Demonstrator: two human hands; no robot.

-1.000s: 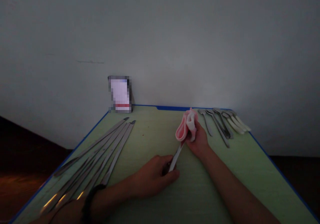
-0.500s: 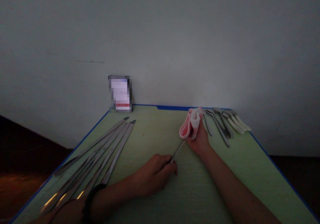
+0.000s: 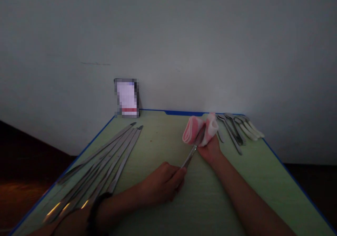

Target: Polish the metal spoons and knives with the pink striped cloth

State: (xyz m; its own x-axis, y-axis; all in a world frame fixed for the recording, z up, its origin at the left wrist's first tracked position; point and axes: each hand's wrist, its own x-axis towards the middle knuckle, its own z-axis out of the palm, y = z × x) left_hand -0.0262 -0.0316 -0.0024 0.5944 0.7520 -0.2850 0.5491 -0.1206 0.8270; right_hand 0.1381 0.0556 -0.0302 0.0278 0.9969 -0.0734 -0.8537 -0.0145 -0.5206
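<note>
My left hand [image 3: 168, 179] is closed around the handle of a metal spoon [image 3: 189, 157], which points up and away to the right. The spoon's far end, dark and rounded, lies between two folds of a pink and white cloth [image 3: 193, 130]. Behind that cloth my right hand [image 3: 211, 149] grips it from below and pinches it about the spoon; its fingers are mostly hidden. Just right of this hand lie several metal spoons [image 3: 230, 134] and several white-handled spoons [image 3: 249, 129]. Several long, flat metal knives [image 3: 116, 155] lie fanned out left of my left hand.
A phone [image 3: 127, 98] with a blurred screen leans upright against the grey wall [image 3: 168, 46] at the back left. The pale green table [image 3: 160, 141] has a blue edge and meets the wall at the back.
The cloth has opened out and tipped, its left fold moving left, so the spoon's rounded end now shows between the folds. My left hand has turned slightly with the handle.
</note>
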